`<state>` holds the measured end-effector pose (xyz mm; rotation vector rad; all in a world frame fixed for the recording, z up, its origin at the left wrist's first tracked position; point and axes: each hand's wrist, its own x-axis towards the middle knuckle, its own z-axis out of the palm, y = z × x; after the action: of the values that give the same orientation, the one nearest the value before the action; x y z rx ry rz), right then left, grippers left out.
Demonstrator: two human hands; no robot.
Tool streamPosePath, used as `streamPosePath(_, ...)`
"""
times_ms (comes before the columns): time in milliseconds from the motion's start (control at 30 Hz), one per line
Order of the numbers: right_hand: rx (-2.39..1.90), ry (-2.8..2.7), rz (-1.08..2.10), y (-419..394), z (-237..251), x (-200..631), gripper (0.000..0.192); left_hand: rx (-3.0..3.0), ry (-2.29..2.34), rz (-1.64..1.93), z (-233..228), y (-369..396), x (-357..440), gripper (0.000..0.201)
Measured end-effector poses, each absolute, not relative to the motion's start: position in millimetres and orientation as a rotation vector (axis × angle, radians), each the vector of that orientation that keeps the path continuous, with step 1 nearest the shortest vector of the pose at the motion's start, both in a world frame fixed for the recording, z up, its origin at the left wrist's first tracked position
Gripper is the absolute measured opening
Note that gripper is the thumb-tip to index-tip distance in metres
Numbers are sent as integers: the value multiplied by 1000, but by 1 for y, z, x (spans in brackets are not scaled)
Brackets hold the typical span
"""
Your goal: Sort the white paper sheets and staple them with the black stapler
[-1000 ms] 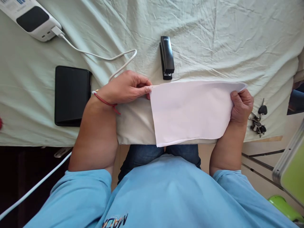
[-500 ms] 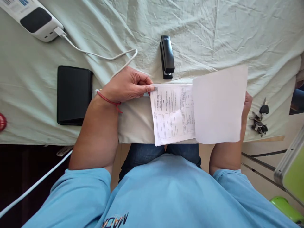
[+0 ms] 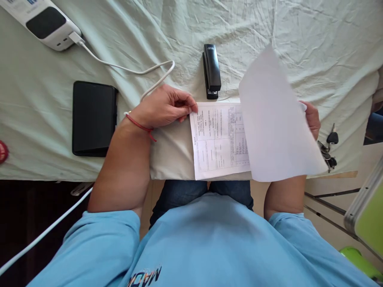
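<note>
My left hand (image 3: 173, 105) pinches the top left corner of a printed paper form (image 3: 217, 139) between thumb and fingers. The form lies at the table's front edge with its text turned sideways. Over its right part rises a blank white paper sheet (image 3: 275, 123), bent and lifted. At that sheet's right side is my right hand (image 3: 312, 118), its fingers closed on paper and partly hidden behind it. Just beyond the form stands a black stapler (image 3: 212, 71), touched by neither hand.
A black tablet-like device (image 3: 94, 118) lies left of my left arm. A white power unit (image 3: 49, 26) with a plugged-in white cable (image 3: 128, 71) sits at the far left. Keys (image 3: 332, 137) lie beside my right hand. A pale cloth (image 3: 299, 32) covers the table.
The blank sheet has swung and twisted, its upper corner now pointing away from me and its lower corner spreading right over part of the keys. My left hand still holds the form's corner.
</note>
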<state>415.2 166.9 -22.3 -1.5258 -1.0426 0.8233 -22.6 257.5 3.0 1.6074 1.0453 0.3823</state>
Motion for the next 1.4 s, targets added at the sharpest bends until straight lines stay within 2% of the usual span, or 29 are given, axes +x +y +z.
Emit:
streamPosePath(167,-1377,-1003,733,174,-27,418,64,1682,1091,393,6,257,-20,23)
streamPosePath(500,-1473,-1097,762,172,-27,420,60,1676,1072,442,2,254,-16,16)
streamPosePath(600,-1540,-1219,773,173,-27,424,53,1564,1061,436,8,253,-14,31)
streamPosePath(733,-1536,-1231,765,173,-30,429,53,1464,1132,461,10,251,-9,51)
streamPosePath(933,-1413,-1094,764,174,-38,433,58,1603,1127,489,-3,255,-11,29)
streamPosePath(1033,-1369,-1066,736,175,-37,431,58,1615,1044,447,-5,257,-17,24)
streamPosePath(1233,-1445,-1068,760,174,-32,425,60,1610,982,379,-5,260,-26,19)
streamPosePath(1400,-1447,-1058,767,174,-30,421,62,1472,945,386,-3,259,-26,32)
